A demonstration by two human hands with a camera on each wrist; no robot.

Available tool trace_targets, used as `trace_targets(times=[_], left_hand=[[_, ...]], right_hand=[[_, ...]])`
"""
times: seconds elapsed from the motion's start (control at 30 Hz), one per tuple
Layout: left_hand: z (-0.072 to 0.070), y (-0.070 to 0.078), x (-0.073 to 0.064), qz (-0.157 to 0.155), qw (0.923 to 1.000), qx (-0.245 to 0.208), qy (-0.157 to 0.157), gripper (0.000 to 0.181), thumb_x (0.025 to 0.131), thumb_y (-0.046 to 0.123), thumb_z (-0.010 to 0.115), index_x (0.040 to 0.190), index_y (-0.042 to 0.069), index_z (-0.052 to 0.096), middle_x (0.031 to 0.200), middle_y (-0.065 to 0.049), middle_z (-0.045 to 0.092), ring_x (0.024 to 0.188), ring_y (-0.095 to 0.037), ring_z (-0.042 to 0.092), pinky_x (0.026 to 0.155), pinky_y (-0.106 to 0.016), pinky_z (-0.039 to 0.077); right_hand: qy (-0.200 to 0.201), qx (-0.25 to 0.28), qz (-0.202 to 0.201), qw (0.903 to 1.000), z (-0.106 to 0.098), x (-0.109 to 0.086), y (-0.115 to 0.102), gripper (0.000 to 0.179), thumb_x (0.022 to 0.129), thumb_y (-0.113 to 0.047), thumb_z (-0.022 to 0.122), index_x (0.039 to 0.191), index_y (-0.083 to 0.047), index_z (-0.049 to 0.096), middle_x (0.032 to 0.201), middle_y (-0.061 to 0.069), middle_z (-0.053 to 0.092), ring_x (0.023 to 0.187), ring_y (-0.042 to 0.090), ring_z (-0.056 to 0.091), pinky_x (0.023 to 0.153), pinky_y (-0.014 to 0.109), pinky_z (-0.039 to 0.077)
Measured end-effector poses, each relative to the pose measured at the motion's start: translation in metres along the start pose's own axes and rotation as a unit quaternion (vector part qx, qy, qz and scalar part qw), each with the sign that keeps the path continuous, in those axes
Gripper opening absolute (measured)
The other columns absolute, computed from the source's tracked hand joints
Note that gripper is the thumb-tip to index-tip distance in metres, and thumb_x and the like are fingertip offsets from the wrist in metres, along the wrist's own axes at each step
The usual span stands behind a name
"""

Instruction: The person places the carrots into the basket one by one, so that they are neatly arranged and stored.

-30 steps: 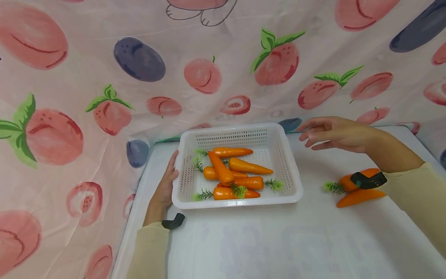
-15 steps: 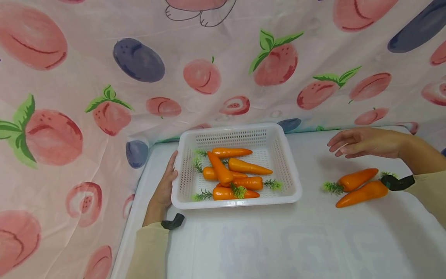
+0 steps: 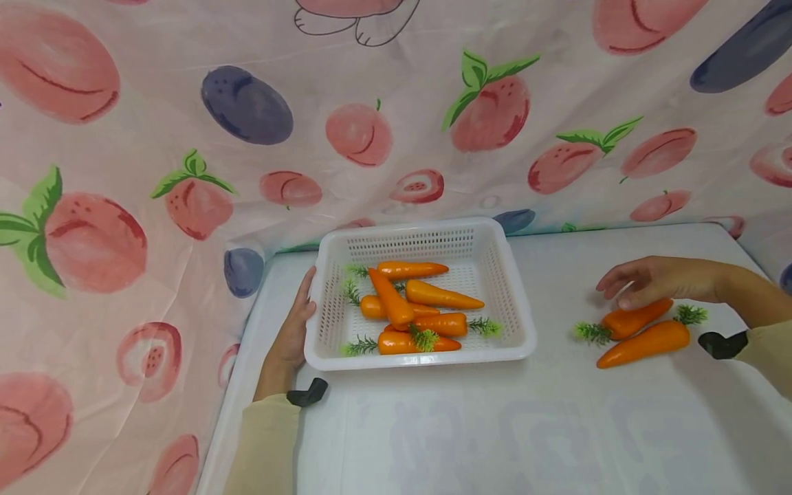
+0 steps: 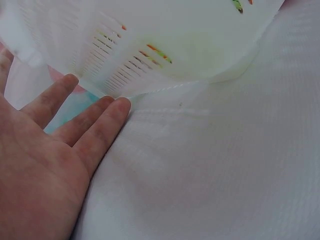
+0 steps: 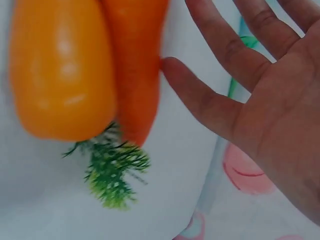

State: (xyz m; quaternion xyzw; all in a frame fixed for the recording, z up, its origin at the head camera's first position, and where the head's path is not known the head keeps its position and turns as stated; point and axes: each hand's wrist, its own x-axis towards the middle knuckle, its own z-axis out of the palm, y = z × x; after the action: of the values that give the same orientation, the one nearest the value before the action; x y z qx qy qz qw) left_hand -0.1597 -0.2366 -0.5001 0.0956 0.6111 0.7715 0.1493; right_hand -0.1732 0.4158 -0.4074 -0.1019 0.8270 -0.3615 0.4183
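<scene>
My left hand [image 3: 289,338] rests along the left side of a white plastic basket [image 3: 427,362]. In the left wrist view its extended fingers [image 4: 97,135] lie near the slotted wall, low down. Several orange carrots [image 3: 442,295] with green tops lie inside the basket. To the right, my right hand [image 3: 674,280] hovers just over two more carrots on the table, holding nothing. The far carrot [image 3: 631,320] is partly under the thumb; the near carrot [image 3: 646,345] lies beside it. In the right wrist view, the fingers are spread and the thumb tip is close to the slimmer carrot [image 5: 137,65].
The white cloth-covered table [image 3: 482,426] extends in front of the basket and between it and the two loose carrots. Behind stands a fruit-printed curtain [image 3: 383,75], close to the basket's back rim. It also runs down the left side.
My right hand has moved right from beside the basket, then lowered toward the two loose carrots, uncovering them. The left hand and basket have stayed put.
</scene>
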Motion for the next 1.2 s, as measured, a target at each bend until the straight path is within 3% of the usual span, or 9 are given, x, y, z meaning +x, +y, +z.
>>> trace_targets(times=[0.23,0.33,0.47,0.73,1.03,1.2], left_hand=[[0.001,0.000,0.000,0.004,0.9999,-0.011,-0.004,0.068,0.103,0.029,0.045,0.162,0.043,0.013,0.171,-0.005,0.017,0.136,-0.023,0.047,0.099,-0.034,0.052],[0.001,0.000,0.000,0.002,0.9999,-0.015,-0.004,0.069,0.103,0.031,0.046,0.162,0.044,0.012,0.171,-0.004,0.016,0.136,-0.022,0.047,0.099,-0.034,0.052],[0.000,0.000,0.000,0.000,0.9998,-0.017,-0.003,0.070,0.103,0.032,0.047,0.162,0.044,0.012,0.172,-0.003,0.014,0.138,-0.022,0.045,0.100,-0.034,0.052],[-0.001,0.000,0.000,-0.005,0.9998,-0.018,0.000,0.070,0.102,0.036,0.050,0.162,0.045,0.014,0.172,-0.001,0.015,0.140,-0.023,0.044,0.101,-0.035,0.052],[-0.001,-0.001,0.000,-0.006,0.9996,-0.027,-0.003,0.072,0.101,0.038,0.053,0.161,0.046,0.014,0.171,-0.004,0.017,0.138,-0.024,0.047,0.100,-0.036,0.052],[0.001,0.000,-0.001,-0.006,0.9996,-0.027,0.001,0.071,0.101,0.037,0.053,0.161,0.047,0.015,0.171,-0.002,0.018,0.136,-0.022,0.049,0.099,-0.037,0.053]], right_hand=[[0.020,-0.029,-0.013,0.9993,0.006,0.003,0.008,0.053,0.093,-0.029,0.069,0.138,-0.003,0.058,0.131,0.014,0.065,0.113,0.017,0.059,0.086,0.032,0.055],[0.004,-0.031,-0.022,0.9993,0.006,0.004,0.011,0.048,0.093,-0.026,0.069,0.136,-0.005,0.062,0.129,0.013,0.066,0.109,0.013,0.059,0.084,0.031,0.056],[-0.021,-0.041,-0.020,0.9987,0.007,0.007,0.018,0.047,0.092,-0.028,0.071,0.134,-0.010,0.064,0.129,0.011,0.065,0.113,0.021,0.056,0.085,0.035,0.056],[-0.010,-0.104,-0.025,0.9942,0.012,0.011,0.023,0.046,0.088,-0.032,0.076,0.131,-0.018,0.068,0.130,0.006,0.064,0.119,0.028,0.050,0.089,0.044,0.048],[-0.003,-0.108,-0.021,0.9939,0.015,0.012,0.027,0.044,0.088,-0.030,0.077,0.129,-0.017,0.068,0.131,0.009,0.062,0.119,0.028,0.051,0.090,0.043,0.047],[-0.007,-0.100,-0.010,0.9949,0.015,0.015,0.029,0.044,0.089,-0.028,0.078,0.130,-0.016,0.068,0.129,0.007,0.064,0.113,0.018,0.053,0.090,0.042,0.046]])
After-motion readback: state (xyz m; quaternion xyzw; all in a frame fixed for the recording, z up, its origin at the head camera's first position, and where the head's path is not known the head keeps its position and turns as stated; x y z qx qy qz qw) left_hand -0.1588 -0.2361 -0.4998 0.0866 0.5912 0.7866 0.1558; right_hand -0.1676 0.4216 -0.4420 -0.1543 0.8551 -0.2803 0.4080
